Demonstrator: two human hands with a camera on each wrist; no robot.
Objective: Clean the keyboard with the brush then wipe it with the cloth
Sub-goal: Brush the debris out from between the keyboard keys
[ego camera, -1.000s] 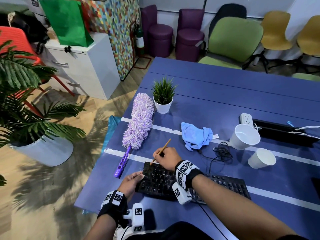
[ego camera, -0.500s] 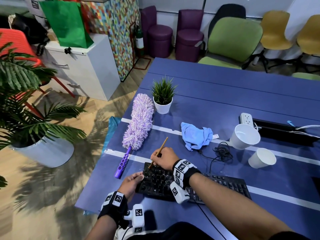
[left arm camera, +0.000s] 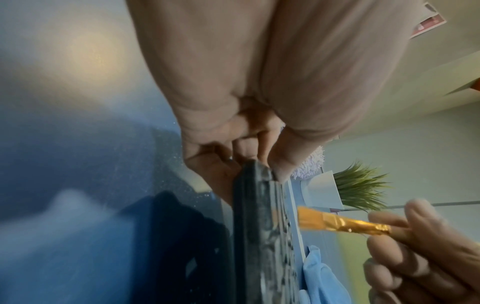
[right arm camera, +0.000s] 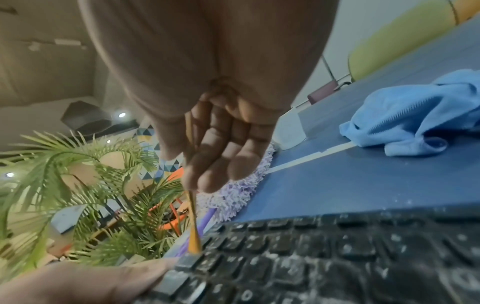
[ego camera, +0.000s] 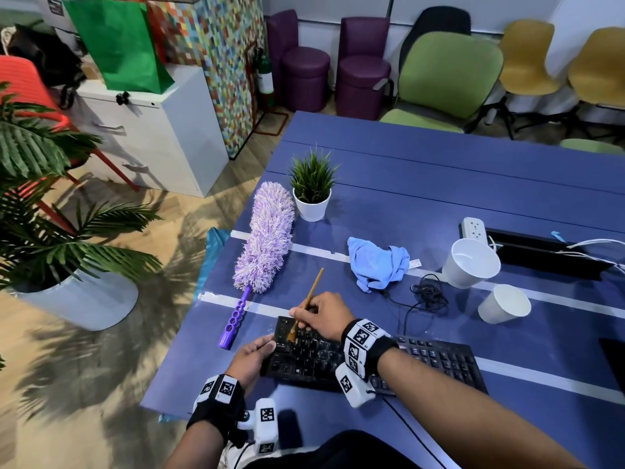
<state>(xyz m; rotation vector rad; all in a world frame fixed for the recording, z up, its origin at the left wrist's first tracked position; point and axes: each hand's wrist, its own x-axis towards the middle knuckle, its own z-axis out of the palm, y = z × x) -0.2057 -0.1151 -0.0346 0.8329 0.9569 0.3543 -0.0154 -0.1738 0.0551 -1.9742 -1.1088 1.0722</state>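
Observation:
A dusty black keyboard (ego camera: 422,362) lies on the blue table (ego camera: 439,184) near its front edge. My left hand (ego camera: 252,358) grips the keyboard's left end (left arm camera: 255,205), thumb on top and fingers underneath. My right hand (ego camera: 323,314) pinches a small wooden brush (ego camera: 309,301). Its orange bristles (right arm camera: 194,244) touch the keys at the top left corner of the keyboard (right arm camera: 337,257). The same brush (left arm camera: 337,221) shows in the left wrist view. A crumpled blue cloth (ego camera: 378,262) lies on the table beyond the keyboard.
A purple duster (ego camera: 265,238) lies left of the cloth, beside a small potted plant (ego camera: 313,191). Two white cups (ego camera: 473,262) (ego camera: 504,302) and a tangled black cable (ego camera: 427,291) sit to the right. A power strip (ego camera: 475,228) lies further back. The table's left edge is close to my left hand.
My right hand has tipped the brush more upright and shifted it slightly across the top left keys. My left hand keeps its grip on the keyboard's end.

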